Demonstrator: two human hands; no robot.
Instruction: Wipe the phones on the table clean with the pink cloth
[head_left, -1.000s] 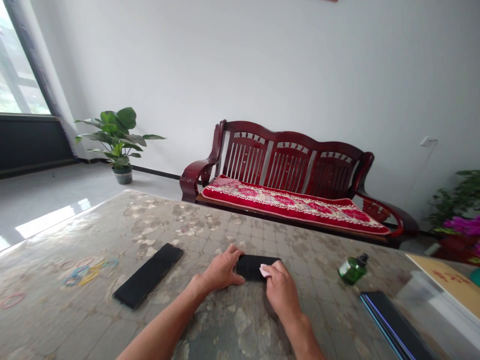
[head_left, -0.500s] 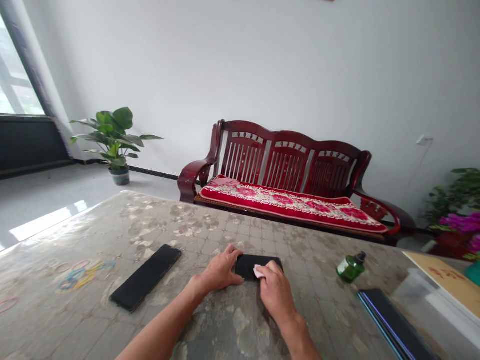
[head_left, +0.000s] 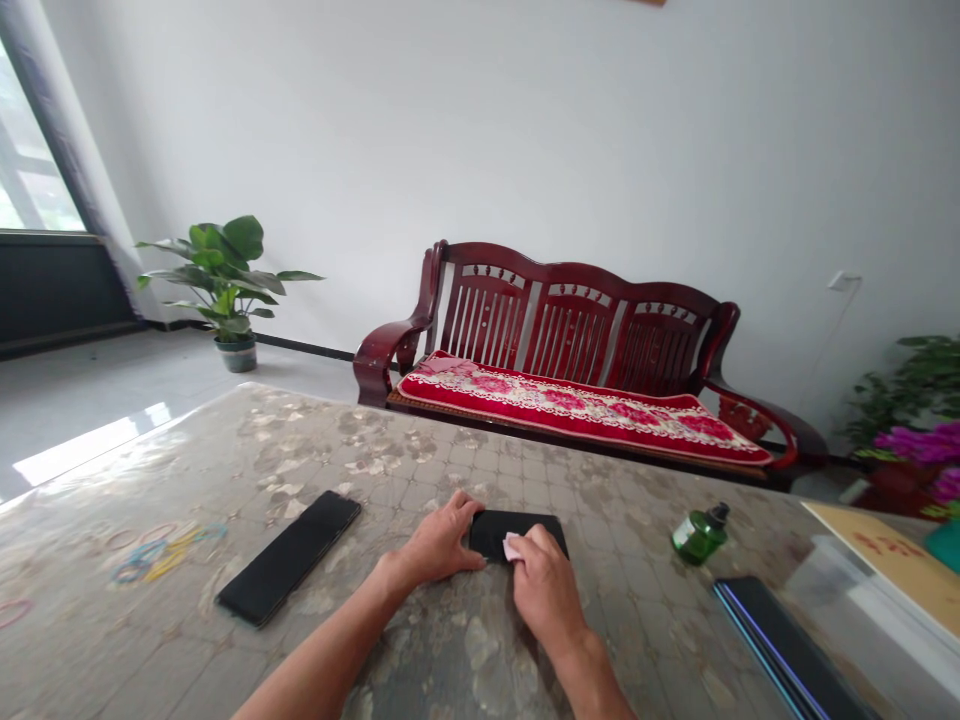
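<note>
A black phone (head_left: 491, 533) lies flat on the table (head_left: 465, 660), its long side running left to right. My left hand (head_left: 444, 540) grips its left end, thumb at the near edge and fingers at the far edge. In my right hand (head_left: 544, 575) a small pale pink cloth (head_left: 513, 547) is pinched and pressed on the phone's dark face. The right hand covers part of the phone's near right side. To the left, a second black phone (head_left: 290, 558) rests at a slant, touched by neither hand.
Coloured rubber bands (head_left: 161, 552) lie at the left. At the right stand a green bottle (head_left: 700, 535) with a black cap, a stack of phones (head_left: 787, 640) and a clear box (head_left: 855, 590) beside a tan board (head_left: 874, 540). A red wooden bench (head_left: 577, 340) is beyond the table.
My right hand has shifted slightly left with the cloth across the phone. My left hand keeps its hold on the phone's left end.
</note>
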